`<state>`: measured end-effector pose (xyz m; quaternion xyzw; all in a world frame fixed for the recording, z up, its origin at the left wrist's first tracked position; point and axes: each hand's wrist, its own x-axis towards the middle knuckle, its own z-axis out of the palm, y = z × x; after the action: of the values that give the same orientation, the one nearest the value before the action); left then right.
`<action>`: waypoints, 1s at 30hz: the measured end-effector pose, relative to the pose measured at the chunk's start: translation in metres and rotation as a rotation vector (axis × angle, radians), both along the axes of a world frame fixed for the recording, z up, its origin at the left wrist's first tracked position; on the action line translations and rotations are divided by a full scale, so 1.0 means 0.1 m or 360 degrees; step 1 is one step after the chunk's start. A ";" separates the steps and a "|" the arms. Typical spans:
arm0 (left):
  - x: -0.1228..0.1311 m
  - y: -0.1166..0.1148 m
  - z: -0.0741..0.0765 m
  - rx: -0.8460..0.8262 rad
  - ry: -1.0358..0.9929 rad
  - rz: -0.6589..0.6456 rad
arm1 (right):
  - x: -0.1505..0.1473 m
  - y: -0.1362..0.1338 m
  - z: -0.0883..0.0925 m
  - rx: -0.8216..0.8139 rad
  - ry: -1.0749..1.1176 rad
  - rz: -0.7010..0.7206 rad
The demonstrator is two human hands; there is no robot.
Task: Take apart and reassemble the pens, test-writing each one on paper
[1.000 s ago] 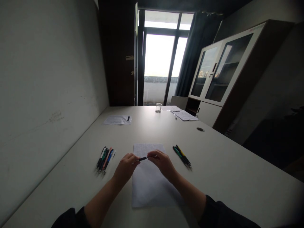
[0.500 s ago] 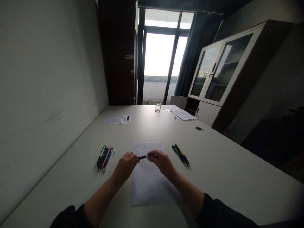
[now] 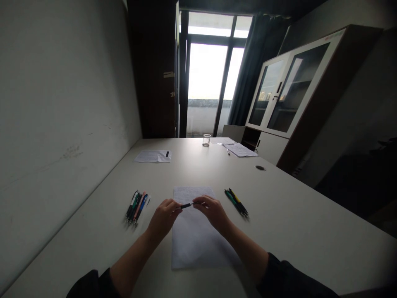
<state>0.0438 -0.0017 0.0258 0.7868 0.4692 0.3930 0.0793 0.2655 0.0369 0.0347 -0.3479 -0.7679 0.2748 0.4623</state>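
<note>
Above a sheet of paper with lines of writing on its upper part, both hands meet at a dark pen. My left hand is closed round the black barrel of the pen. The fingers of my right hand pinch its other end, where a thin, pale piece shows between barrel and fingertips. What lies inside the right fingers is mostly hidden. Left of the paper lies a group of several pens in black, green, pink and blue. A few green, black and yellow pens lie to its right.
On the white table, a glass cup stands at the far edge. Papers with a pen lie at the far right, beyond a round cable hole. Another sheet lies far left. A wall borders the left side.
My right hand has drawn very slightly away from the left, and a little more of the thin piece shows at the pen's end. The pens and papers on the table are unmoved.
</note>
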 end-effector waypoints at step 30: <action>0.00 0.00 0.00 -0.0022 0.0006 -0.0073 | 0.04 0.01 0.01 0.0103 -0.0243 0.0008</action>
<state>0.0441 -0.0022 0.0260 0.7975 0.4539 0.3865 0.0929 0.2693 0.0381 0.0357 -0.3507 -0.8103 0.2236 0.4128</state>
